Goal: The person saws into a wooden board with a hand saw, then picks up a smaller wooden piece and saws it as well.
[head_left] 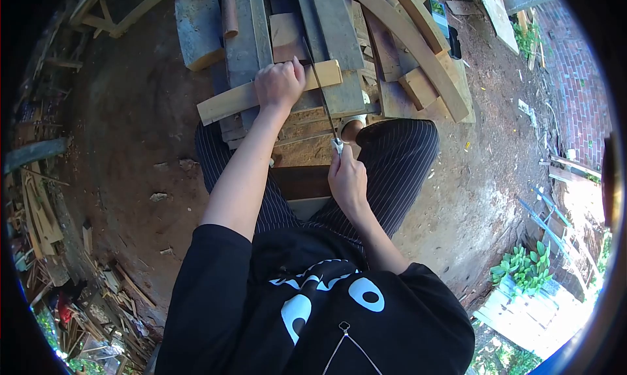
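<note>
My left hand (279, 86) is closed over a light wooden board (228, 103), pressing it against the planks of a low bench. This board lies crosswise, its right end reaching past my knuckles. My right hand (348, 179) wraps around the pale handle of a handsaw (328, 114), held between my knees. The saw's thin blade points away from me and crosses the board near its right end, a short way right of my left hand.
Behind the board run grey bench planks (336, 25). A wooden-handled tool (229, 12) lies at the back left. Curved wooden pieces (418, 51) and a short block (418, 87) rest to the right. Scrap wood (42, 211) is heaped at far left.
</note>
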`<state>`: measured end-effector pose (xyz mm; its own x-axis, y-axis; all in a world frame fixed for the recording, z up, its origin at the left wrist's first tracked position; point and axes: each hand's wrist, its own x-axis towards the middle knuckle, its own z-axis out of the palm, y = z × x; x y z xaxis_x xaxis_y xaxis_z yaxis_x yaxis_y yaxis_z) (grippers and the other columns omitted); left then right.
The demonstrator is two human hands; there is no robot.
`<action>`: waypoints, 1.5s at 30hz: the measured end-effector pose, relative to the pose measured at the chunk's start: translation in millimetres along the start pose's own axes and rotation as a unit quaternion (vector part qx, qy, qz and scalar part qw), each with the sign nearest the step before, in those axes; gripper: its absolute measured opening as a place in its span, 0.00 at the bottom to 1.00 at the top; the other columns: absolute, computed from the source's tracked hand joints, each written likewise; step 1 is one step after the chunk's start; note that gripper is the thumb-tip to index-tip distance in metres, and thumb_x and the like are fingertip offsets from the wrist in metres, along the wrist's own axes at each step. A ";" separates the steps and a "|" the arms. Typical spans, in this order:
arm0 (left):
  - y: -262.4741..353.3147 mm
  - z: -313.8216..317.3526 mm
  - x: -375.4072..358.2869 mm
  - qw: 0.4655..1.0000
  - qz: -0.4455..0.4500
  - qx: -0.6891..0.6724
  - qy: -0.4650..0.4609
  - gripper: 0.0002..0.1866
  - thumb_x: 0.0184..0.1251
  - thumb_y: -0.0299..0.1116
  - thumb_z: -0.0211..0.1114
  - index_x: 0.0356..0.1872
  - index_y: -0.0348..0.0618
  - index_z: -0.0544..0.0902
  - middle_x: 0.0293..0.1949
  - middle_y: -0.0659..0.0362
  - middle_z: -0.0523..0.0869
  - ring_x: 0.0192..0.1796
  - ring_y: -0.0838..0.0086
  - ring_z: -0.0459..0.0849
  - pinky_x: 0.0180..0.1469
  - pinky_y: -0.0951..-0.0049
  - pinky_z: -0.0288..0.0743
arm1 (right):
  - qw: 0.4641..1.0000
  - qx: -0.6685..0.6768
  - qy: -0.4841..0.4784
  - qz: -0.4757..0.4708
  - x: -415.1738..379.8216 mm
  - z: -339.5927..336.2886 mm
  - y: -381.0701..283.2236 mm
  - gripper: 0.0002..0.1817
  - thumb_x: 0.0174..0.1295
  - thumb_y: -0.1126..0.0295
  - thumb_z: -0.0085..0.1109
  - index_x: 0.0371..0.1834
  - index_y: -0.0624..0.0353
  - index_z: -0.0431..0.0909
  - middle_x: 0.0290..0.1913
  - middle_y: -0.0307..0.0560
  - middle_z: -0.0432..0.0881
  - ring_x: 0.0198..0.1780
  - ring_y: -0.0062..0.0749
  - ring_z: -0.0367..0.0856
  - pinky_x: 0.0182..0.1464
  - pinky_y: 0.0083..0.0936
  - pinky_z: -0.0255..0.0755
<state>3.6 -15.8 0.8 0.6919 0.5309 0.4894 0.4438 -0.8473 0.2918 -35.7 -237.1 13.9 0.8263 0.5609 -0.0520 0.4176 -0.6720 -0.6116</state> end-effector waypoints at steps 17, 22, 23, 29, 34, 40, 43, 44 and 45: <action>1.9 -1.5 1.2 1.000 -0.011 0.007 -0.008 0.21 0.65 0.37 0.53 0.11 0.43 0.79 0.16 0.50 0.81 0.21 0.56 0.82 0.26 0.57 0.76 | 1.000 0.007 0.011 -0.006 -3.8 12.6 7.7 0.11 0.67 0.68 0.47 0.30 0.63 0.63 0.16 0.61 0.75 0.19 0.57 0.77 0.20 0.46 0.70; 3.0 -3.3 0.5 1.000 -0.015 0.002 -0.016 0.21 0.65 0.37 0.53 0.11 0.43 0.79 0.16 0.50 0.81 0.21 0.56 0.82 0.26 0.57 0.76 | 1.000 0.014 0.006 -0.005 -4.0 17.2 7.7 0.10 0.67 0.68 0.47 0.31 0.63 0.63 0.15 0.62 0.74 0.19 0.58 0.77 0.20 0.46 0.70; 3.1 -3.6 0.8 1.000 -0.016 0.001 -0.018 0.21 0.65 0.37 0.53 0.11 0.43 0.79 0.16 0.50 0.81 0.21 0.56 0.82 0.26 0.57 0.76 | 1.000 0.019 0.006 0.002 -4.3 16.4 6.2 0.10 0.67 0.69 0.47 0.30 0.64 0.63 0.16 0.62 0.74 0.19 0.58 0.76 0.19 0.47 0.69; 2.6 -2.9 1.5 1.000 -0.020 0.000 -0.024 0.21 0.64 0.37 0.53 0.12 0.43 0.79 0.16 0.50 0.81 0.21 0.55 0.82 0.27 0.57 0.76 | 0.999 0.028 0.002 0.016 -8.0 12.1 3.3 0.10 0.67 0.70 0.47 0.30 0.64 0.63 0.16 0.63 0.73 0.20 0.59 0.75 0.20 0.47 0.67; 3.6 -4.3 1.6 1.000 -0.019 0.006 -0.021 0.21 0.64 0.37 0.53 0.12 0.43 0.80 0.16 0.50 0.81 0.21 0.56 0.82 0.27 0.57 0.77 | 1.000 0.022 0.005 0.007 -7.4 12.9 10.2 0.10 0.67 0.68 0.46 0.32 0.64 0.63 0.17 0.62 0.75 0.20 0.58 0.77 0.20 0.47 0.70; 3.2 -4.1 1.4 1.000 -0.019 -0.001 -0.019 0.21 0.65 0.37 0.53 0.12 0.43 0.80 0.16 0.50 0.81 0.21 0.56 0.82 0.27 0.57 0.77 | 1.000 0.020 0.003 -0.007 -4.9 14.4 10.4 0.10 0.67 0.68 0.46 0.32 0.64 0.63 0.17 0.63 0.75 0.20 0.58 0.77 0.20 0.47 0.70; 3.3 -4.6 1.9 1.000 -0.019 0.000 -0.023 0.21 0.65 0.37 0.53 0.12 0.43 0.80 0.16 0.50 0.81 0.21 0.56 0.82 0.27 0.57 0.77 | 1.000 0.025 0.008 0.001 -3.3 16.8 11.9 0.10 0.67 0.68 0.46 0.31 0.64 0.63 0.17 0.63 0.74 0.20 0.59 0.77 0.20 0.47 0.70; 3.6 -5.0 1.9 0.999 -0.019 0.003 -0.025 0.21 0.65 0.37 0.53 0.12 0.43 0.80 0.16 0.50 0.81 0.21 0.56 0.82 0.28 0.57 0.77 | 1.000 0.023 0.005 0.001 -2.8 16.0 11.5 0.10 0.67 0.68 0.46 0.31 0.64 0.63 0.17 0.63 0.74 0.20 0.59 0.77 0.21 0.47 0.70; 4.0 -5.3 1.9 0.999 -0.021 0.006 -0.028 0.21 0.65 0.37 0.53 0.12 0.42 0.80 0.16 0.50 0.81 0.21 0.56 0.82 0.28 0.57 0.77 | 1.000 0.021 0.002 0.002 -2.4 14.7 10.9 0.10 0.67 0.68 0.46 0.31 0.64 0.63 0.17 0.63 0.74 0.20 0.59 0.77 0.21 0.47 0.70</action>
<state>3.6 -18.3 7.2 0.7033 0.5659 0.4303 0.4793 -0.8245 0.3008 -38.7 -238.7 -4.3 0.8294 0.5563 -0.0502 0.3990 -0.6530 -0.6437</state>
